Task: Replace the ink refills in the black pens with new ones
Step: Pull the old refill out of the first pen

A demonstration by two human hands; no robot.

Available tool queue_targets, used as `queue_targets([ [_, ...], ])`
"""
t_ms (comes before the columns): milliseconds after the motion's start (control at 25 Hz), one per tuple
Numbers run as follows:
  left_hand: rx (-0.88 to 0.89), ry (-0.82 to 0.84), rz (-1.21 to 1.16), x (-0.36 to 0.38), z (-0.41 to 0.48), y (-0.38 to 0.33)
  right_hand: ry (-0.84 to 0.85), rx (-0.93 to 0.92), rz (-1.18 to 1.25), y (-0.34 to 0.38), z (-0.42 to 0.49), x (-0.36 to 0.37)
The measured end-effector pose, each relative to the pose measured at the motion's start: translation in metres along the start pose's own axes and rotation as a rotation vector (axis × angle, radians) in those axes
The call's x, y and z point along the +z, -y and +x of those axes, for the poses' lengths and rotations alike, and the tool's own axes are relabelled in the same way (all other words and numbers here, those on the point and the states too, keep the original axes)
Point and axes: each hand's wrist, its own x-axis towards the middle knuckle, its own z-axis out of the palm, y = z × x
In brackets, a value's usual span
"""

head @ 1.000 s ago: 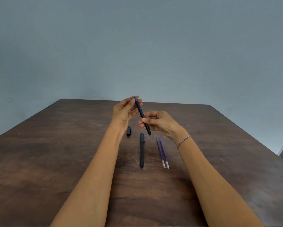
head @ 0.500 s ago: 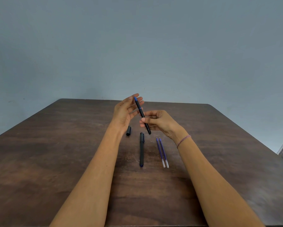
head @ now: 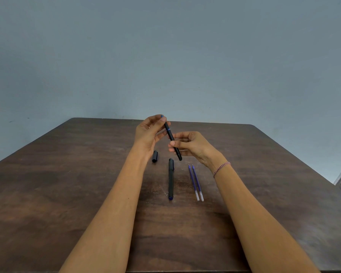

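Both hands shared one black pen (head: 171, 137), held tilted above the wooden table (head: 67, 174). Fingertips of the left hand (head: 148, 133) pinched its upper end near the blue tip, while the right hand (head: 191, 146) was closed around the lower barrel, thumb across it. That opposed hold suited twisting the barrel apart to reach the old refill, I judged. A loose black cap (head: 155, 156) lay just left of the work, clear of it. A second black pen (head: 171, 178), still capped, lay below the hands, and two new blue refills (head: 195, 182) lay side by side just to its right, within easy reach for the swap.
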Motion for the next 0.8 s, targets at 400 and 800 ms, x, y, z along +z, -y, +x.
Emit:
queue_targets([
  [400, -0.032, 0.107, -0.002, -0.0004, -0.0009, -0.0015, -0.002, 0.001, -0.017, -0.001, 0.0015, -0.0013],
  [800, -0.021, 0.1, -0.029, 0.0004, -0.0022, -0.0033, 0.0, -0.009, -0.026, -0.0023, 0.0026, -0.002],
])
